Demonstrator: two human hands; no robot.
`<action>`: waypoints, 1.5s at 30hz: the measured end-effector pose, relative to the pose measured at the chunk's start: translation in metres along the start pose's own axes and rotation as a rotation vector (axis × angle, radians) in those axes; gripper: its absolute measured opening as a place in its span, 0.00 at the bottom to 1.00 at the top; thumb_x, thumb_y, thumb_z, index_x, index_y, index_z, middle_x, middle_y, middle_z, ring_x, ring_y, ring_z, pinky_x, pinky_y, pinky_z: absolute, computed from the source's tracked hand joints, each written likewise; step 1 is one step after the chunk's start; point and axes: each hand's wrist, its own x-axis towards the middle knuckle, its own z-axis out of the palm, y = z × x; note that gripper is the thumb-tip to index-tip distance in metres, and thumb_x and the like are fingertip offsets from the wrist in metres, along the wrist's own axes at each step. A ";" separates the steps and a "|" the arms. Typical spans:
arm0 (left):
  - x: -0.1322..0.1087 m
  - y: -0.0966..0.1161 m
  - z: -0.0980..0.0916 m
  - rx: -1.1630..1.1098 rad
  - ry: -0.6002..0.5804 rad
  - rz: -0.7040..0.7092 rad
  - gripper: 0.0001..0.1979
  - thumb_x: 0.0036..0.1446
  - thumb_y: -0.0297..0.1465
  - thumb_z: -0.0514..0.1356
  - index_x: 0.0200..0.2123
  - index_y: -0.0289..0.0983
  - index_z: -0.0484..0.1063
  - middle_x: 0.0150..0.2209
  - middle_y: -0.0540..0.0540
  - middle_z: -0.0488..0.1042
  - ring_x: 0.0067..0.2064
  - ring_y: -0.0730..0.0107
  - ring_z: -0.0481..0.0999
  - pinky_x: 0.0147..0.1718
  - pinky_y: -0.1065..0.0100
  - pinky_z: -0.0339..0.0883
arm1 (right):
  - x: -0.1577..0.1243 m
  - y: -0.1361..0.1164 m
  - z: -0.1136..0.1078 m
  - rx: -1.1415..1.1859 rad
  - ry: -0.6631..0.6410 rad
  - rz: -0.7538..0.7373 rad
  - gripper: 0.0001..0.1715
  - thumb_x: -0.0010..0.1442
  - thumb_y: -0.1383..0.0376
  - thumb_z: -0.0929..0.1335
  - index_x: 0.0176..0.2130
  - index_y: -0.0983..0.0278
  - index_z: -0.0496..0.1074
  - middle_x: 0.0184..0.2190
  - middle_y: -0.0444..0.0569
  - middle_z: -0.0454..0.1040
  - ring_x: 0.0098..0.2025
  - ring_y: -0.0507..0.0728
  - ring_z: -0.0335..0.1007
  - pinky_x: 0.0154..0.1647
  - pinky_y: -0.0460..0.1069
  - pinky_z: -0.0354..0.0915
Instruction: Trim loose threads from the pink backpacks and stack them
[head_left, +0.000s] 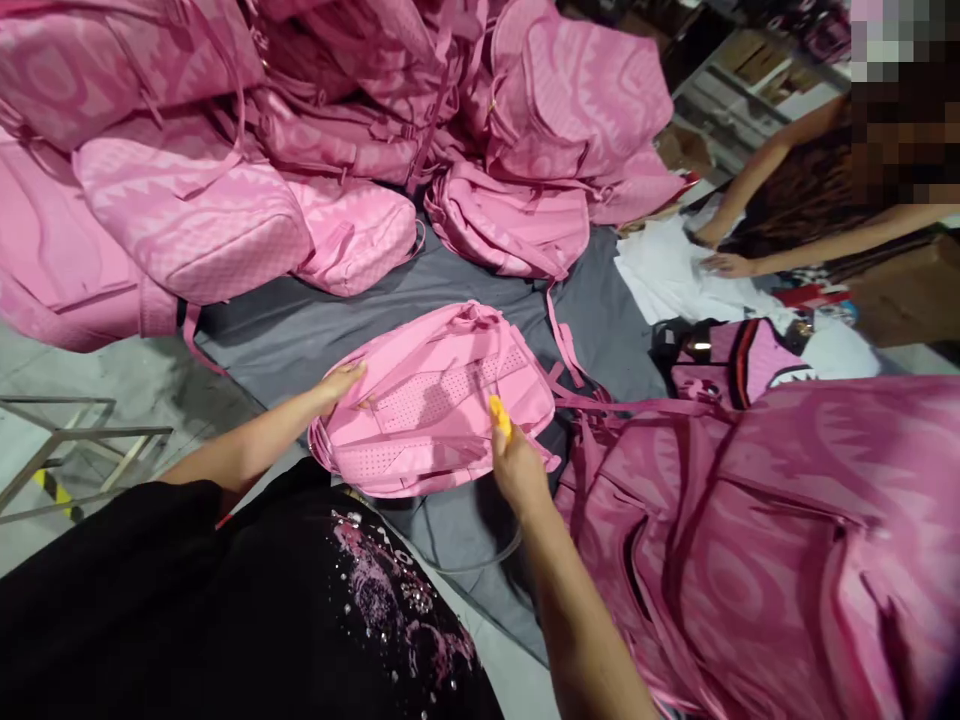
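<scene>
A pink backpack [439, 400] lies back-side up on a grey cloth [300, 330] in front of me. My left hand [339, 385] rests on its left edge with fingers stretched flat. My right hand [516, 465] is at the backpack's right edge, closed round a small yellow tool [500, 414] whose tip touches the fabric. The backpack's straps trail off to the right.
A heap of pink backpacks [225, 150] fills the far side, and another pile [780, 540] lies at my right. Across the cloth another person's hands [724, 262] press on white sheets [675, 270]. A metal frame [67, 440] stands on the floor at left.
</scene>
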 end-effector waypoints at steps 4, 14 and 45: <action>0.010 0.001 0.006 -0.070 -0.027 -0.123 0.26 0.69 0.45 0.44 0.45 0.32 0.73 0.24 0.42 0.77 0.22 0.67 0.76 0.24 0.67 0.73 | 0.032 -0.010 -0.023 -0.020 -0.122 0.023 0.31 0.69 0.50 0.53 0.43 0.70 0.70 0.31 0.61 0.76 0.33 0.60 0.74 0.32 0.50 0.62; 0.033 0.007 0.004 0.015 -0.042 -0.396 0.32 0.69 0.48 0.38 0.41 0.30 0.74 0.23 0.39 0.77 0.26 0.64 0.78 0.27 0.67 0.74 | 0.022 -0.053 -0.012 0.163 -0.384 -0.172 0.30 0.66 0.45 0.57 0.36 0.65 0.71 0.22 0.47 0.71 0.24 0.54 0.65 0.28 0.47 0.61; -0.052 -0.092 0.113 1.458 -0.162 0.607 0.39 0.57 0.35 0.64 0.69 0.37 0.53 0.64 0.31 0.61 0.64 0.45 0.60 0.58 0.49 0.61 | -0.056 0.033 -0.052 0.002 -0.247 0.102 0.26 0.67 0.48 0.57 0.35 0.64 0.71 0.22 0.51 0.72 0.23 0.57 0.69 0.28 0.49 0.61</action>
